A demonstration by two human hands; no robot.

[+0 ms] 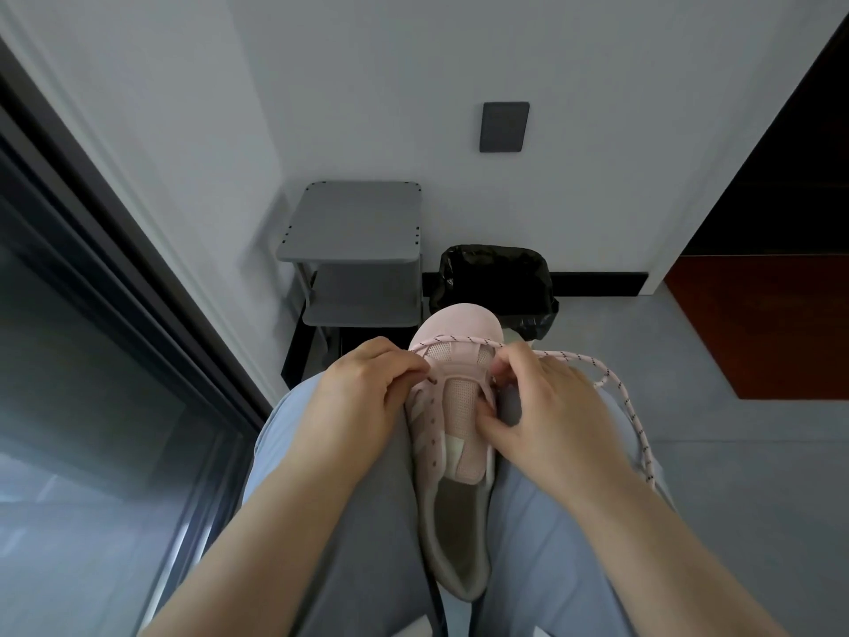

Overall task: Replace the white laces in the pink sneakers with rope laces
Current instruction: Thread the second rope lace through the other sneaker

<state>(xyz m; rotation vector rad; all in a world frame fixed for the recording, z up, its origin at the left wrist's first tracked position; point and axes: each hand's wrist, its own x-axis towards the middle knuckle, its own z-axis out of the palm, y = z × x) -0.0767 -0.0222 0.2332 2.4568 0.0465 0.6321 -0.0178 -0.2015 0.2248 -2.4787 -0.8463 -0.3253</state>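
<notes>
The pink sneaker [459, 406], pale mesh with a grey lining, lies wedged between the person's thighs, toe pointing away. A speckled pink-white rope lace [618, 388] crosses its front eyelets and trails over the right thigh. The left hand [363, 397] pinches the lace's tip in curled fingers [404, 367]. The right hand [551, 416] grips the right eyelet edge.

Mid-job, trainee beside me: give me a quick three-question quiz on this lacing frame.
1. True or false: the rope lace already crosses the pink sneaker near its toe.
2. Multiple choice: the lace's long free part trails over A) the person's left thigh, B) the person's right thigh, C) the grey shelf.
3. Fill in: the left hand and right hand work at the eyelets nearest the ___.
Key: 1 true; 2 B; 3 toe.
</notes>
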